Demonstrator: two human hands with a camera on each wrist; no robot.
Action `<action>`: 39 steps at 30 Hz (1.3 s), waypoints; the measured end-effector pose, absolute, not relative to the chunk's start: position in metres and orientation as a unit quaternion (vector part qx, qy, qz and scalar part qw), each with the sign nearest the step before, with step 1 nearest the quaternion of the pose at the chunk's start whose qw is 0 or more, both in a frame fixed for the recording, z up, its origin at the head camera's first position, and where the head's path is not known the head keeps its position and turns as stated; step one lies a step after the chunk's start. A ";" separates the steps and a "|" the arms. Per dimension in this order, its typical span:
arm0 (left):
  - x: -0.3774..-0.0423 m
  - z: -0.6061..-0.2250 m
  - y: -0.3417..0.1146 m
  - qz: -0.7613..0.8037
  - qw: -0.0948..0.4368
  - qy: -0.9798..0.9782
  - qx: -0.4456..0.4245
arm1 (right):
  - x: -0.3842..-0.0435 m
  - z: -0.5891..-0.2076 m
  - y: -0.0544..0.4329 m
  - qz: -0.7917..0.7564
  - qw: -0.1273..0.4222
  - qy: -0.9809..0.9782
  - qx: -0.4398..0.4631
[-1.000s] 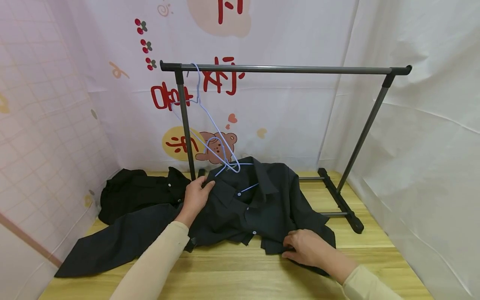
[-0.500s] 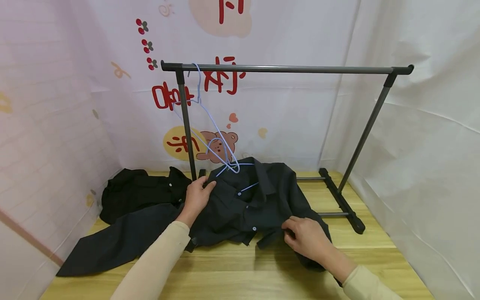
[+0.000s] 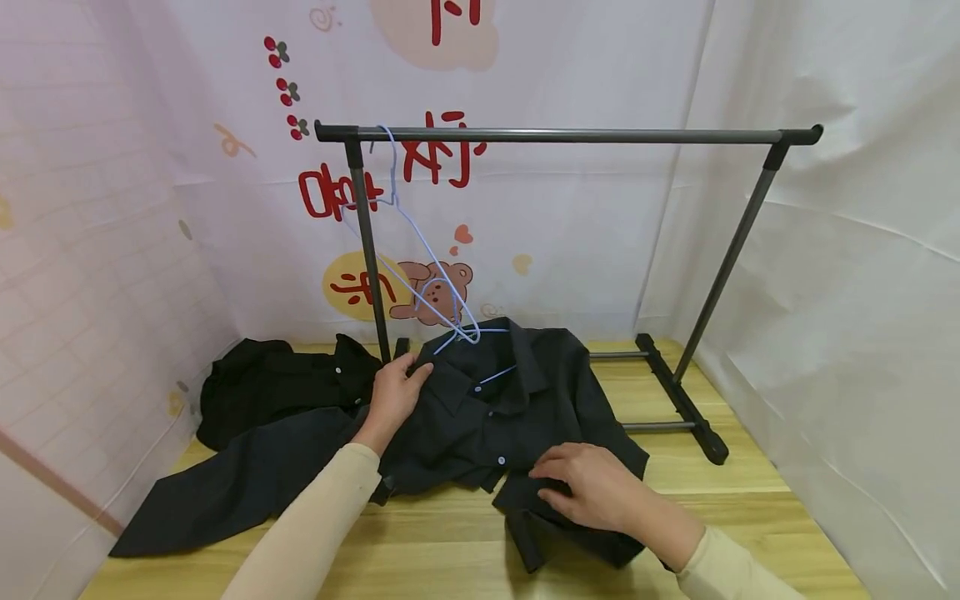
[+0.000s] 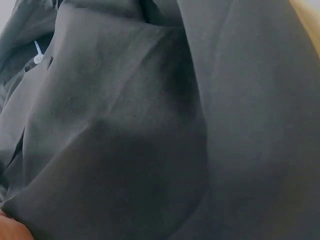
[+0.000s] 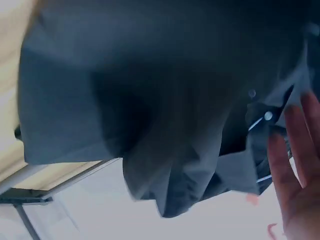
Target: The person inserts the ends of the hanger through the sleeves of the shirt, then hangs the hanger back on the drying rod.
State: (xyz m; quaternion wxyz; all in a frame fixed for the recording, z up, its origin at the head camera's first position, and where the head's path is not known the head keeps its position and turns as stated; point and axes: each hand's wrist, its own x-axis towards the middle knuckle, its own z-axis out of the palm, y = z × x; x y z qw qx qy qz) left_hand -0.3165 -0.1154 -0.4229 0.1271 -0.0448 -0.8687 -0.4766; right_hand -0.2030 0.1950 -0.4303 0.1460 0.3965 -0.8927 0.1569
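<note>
A dark button-up shirt [image 3: 457,417] lies on the wooden table with a light-blue wire hanger [image 3: 495,375] partly inside its collar. My left hand [image 3: 393,396] pinches the shirt at its left shoulder. In the left wrist view the shirt [image 4: 120,100] fills most of the picture, and only a bit of the hand [image 4: 14,229] shows. My right hand [image 3: 592,487] is over the right sleeve and lower front, its thumb and fingers apart. The right wrist view shows its straight fingers [image 5: 290,160] beside the shirt [image 5: 165,100], blurred.
A black metal clothes rack [image 3: 585,136] stands behind the shirt. Another light-blue hanger [image 3: 427,242] hangs at its left end. A second black garment [image 3: 285,387] lies at the left. White sheets [image 3: 585,233] enclose the back and sides.
My right hand first lifted the sleeve's edge, then moved left, folding the sleeve inward over the table's front; its fingers are now spread. My left hand stays at the shoulder.
</note>
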 end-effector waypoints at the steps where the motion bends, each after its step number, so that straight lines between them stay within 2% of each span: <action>1: -0.316 -0.423 -0.115 -0.474 0.126 -0.870 -0.050 | -0.205 -0.431 0.196 0.147 0.140 -0.899 0.387; 6: -0.317 -0.421 -0.116 -0.473 0.096 -0.871 -0.091 | -0.229 -0.427 0.207 0.171 0.245 -0.908 0.292; 9: -0.316 -0.420 -0.119 -0.484 0.061 -0.865 -0.116 | -0.247 -0.420 0.216 0.194 0.275 -0.910 0.242; 11: -0.315 -0.419 -0.119 -0.489 0.037 -0.861 -0.134 | -0.259 -0.416 0.222 0.198 0.266 -0.918 0.216; 14: -0.314 -0.418 -0.118 -0.494 0.003 -0.854 -0.163 | -0.276 -0.411 0.229 0.182 0.222 -0.937 0.198; 18: -0.314 -0.416 -0.116 -0.498 -0.022 -0.843 -0.202 | -0.288 -0.408 0.233 0.163 0.151 -0.951 0.214; 21: -0.314 -0.416 -0.114 -0.506 -0.029 -0.834 -0.216 | -0.288 -0.407 0.230 0.195 0.128 -0.944 0.232; 26: -0.313 -0.413 -0.110 -0.526 -0.047 -0.823 -0.212 | -0.278 -0.400 0.215 0.289 0.131 -0.922 0.224; 30: -0.312 -0.410 -0.107 -0.521 -0.051 -0.826 -0.207 | -0.270 -0.394 0.204 0.301 0.147 -0.919 0.208; 35: -0.313 -0.412 -0.107 -0.464 -0.028 -0.865 -0.189 | -0.266 -0.398 0.203 0.295 0.167 -0.923 0.184; 39: -0.316 -0.419 -0.114 -0.375 0.013 -0.908 -0.185 | -0.263 -0.402 0.208 0.304 0.166 -0.925 0.159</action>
